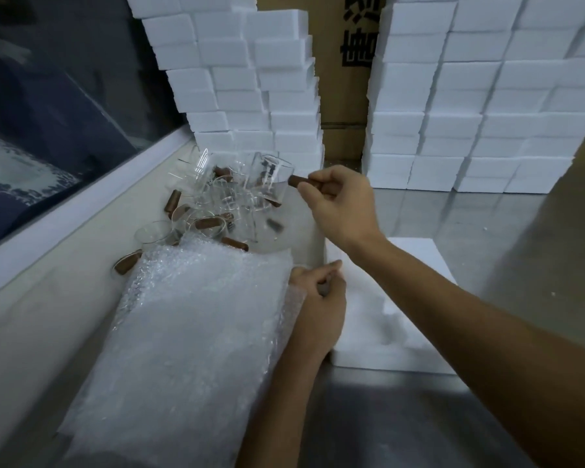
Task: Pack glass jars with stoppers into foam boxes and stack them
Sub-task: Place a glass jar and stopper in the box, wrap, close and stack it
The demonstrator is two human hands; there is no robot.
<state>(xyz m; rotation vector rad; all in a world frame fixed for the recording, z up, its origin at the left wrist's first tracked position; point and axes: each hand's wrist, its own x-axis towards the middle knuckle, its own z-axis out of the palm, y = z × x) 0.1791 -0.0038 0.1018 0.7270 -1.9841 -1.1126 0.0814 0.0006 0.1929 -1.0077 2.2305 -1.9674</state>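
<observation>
Your right hand (338, 204) pinches a brown stopper (299, 181) at the mouth of a raised glass jar (267, 177). Your left hand (318, 298) grips the edge of the bubble wrap (196, 319), fingers curled; whether it holds anything else cannot be told. The open foam box (385, 298) lies beside it on the steel bench (419, 417).

Risk: the jar is smooth and thin-walled and may slip onto the jar pile (210, 204) and crack it. The foam stacks (250, 79) are light and lean; a knock may topple them.
</observation>
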